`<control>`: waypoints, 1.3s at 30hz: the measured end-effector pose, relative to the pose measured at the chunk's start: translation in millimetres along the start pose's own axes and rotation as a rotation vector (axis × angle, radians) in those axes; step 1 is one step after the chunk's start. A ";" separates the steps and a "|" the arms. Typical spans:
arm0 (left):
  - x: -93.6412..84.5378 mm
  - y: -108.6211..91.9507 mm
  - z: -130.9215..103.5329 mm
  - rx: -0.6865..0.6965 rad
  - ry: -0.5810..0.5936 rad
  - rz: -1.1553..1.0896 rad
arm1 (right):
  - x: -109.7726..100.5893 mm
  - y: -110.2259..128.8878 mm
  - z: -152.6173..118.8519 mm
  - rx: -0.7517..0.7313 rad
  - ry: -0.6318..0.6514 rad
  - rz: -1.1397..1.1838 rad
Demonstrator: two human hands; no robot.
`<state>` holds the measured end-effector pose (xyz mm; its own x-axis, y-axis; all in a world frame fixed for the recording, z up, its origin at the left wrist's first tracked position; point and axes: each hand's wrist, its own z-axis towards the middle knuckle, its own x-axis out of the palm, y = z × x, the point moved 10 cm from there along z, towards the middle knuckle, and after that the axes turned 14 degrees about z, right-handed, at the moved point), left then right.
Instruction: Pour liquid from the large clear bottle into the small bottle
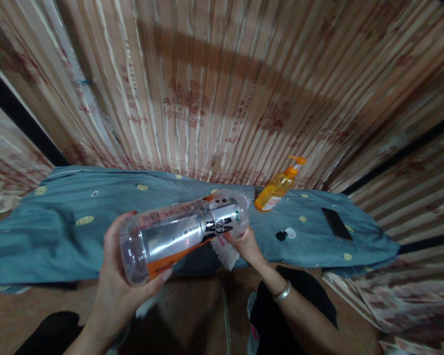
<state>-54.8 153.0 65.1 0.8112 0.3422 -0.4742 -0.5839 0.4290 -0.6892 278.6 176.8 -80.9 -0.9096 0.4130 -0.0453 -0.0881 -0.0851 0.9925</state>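
Observation:
A large clear plastic bottle point(181, 234) with a silver and orange label is held up sideways, its base toward the left. My left hand point(124, 276) is wrapped round the base end. At the other end, my right hand point(244, 244) is closed on a crumpled white tissue point(225, 252) pressed against the underside of the bottle near its narrower end. A silver bracelet sits on my right wrist. Beyond the bottle, an orange pump bottle point(276, 191) stands on the teal patterned cloth point(111, 197).
A dark phone point(336, 224) lies on the cloth at the right. Nearer the middle are a small black item point(281, 235) and a round white one point(290, 232). Pleated patterned curtains point(207, 98) hang behind and at both sides, with dark poles point(403, 153).

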 end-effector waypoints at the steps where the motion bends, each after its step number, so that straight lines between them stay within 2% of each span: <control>1: -0.1 0.9 -0.5 -0.005 -0.004 -0.002 | -0.1 0.4 -0.1 -0.006 -0.001 0.000; 14: -1.7 -1.9 0.0 0.004 -0.003 0.008 | 0.4 5.1 -0.6 -0.027 -0.008 -0.024; 23: 1.6 3.9 -2.6 -0.090 0.014 -0.043 | -0.6 0.5 0.5 0.008 -0.006 -0.057; 33: -0.4 2.2 -2.0 -0.040 0.002 -0.022 | 1.2 1.8 -0.8 0.017 -0.010 0.001; 39: 0.6 4.4 -2.5 -0.068 0.015 -0.032 | 1.5 2.0 -1.1 0.027 -0.006 -0.009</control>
<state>-56.8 153.0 60.4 0.8303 0.3164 -0.4588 -0.5542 0.3818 -0.7396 276.7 176.2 -79.1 -0.9066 0.4187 -0.0533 -0.0847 -0.0569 0.9948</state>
